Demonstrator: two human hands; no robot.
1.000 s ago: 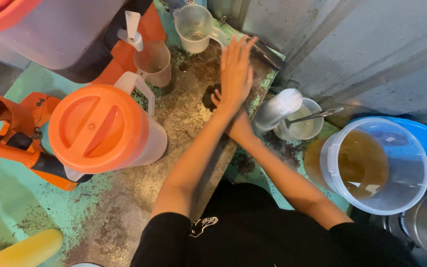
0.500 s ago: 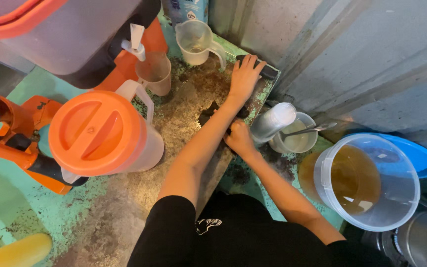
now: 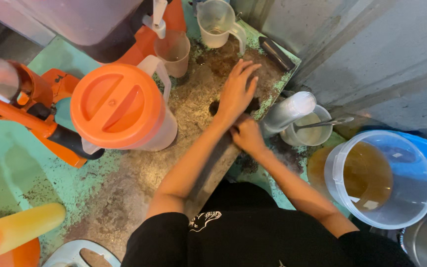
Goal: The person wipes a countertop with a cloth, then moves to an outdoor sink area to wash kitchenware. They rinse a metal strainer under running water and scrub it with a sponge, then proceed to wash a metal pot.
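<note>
On my feed, a big jug with an orange lid (image 3: 117,106) stands on the left, beside an orange press machine (image 3: 23,106). Behind it I see a small beige cup (image 3: 173,49) and a clear measuring jug (image 3: 217,22). At right sits a clear bucket (image 3: 381,180) of brown liquid, near a small tub (image 3: 310,131) with a spoon (image 3: 322,122). A yellow bottle (image 3: 18,227) lies bottom left.

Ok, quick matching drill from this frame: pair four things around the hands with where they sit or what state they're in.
Things:
1. left hand
2. right hand
3. pitcher with orange lid
4. clear bucket

States:
A. holds brownish liquid
B. flat on the worn tabletop
C. closed, left of both arms
D. at the table's edge, below the other hand

Pairs: 1-B, 2-D, 3-C, 4-A
</note>
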